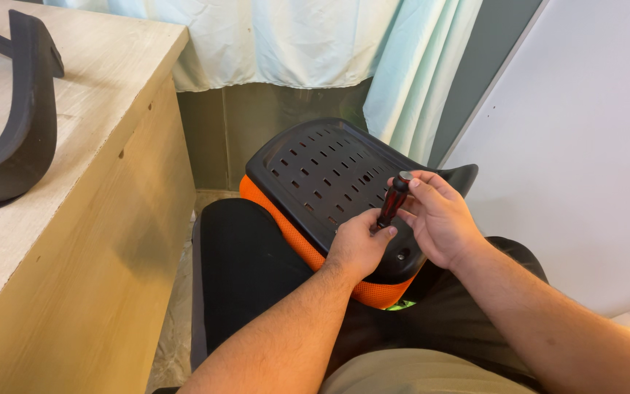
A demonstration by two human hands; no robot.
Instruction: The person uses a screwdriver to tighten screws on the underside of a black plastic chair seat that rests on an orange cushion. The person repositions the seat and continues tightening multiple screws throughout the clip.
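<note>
An upturned chair seat (315,171) rests tilted in front of me, its slotted black plastic underside facing up over an orange mesh cushion (286,226). A screwdriver with a dark red and black handle (392,198) stands nearly upright on the plastic near the seat's lower right. My right hand (439,219) grips the top of the handle. My left hand (359,244) lies on the seat and pinches the lower end of the screwdriver, hiding the tip.
A black padded seat (238,270) lies under the orange part. A light wooden desk (74,219) stands at the left with a curved black chair part (27,124) on top. Pale curtains (293,44) hang behind, and a white wall (585,146) is at the right.
</note>
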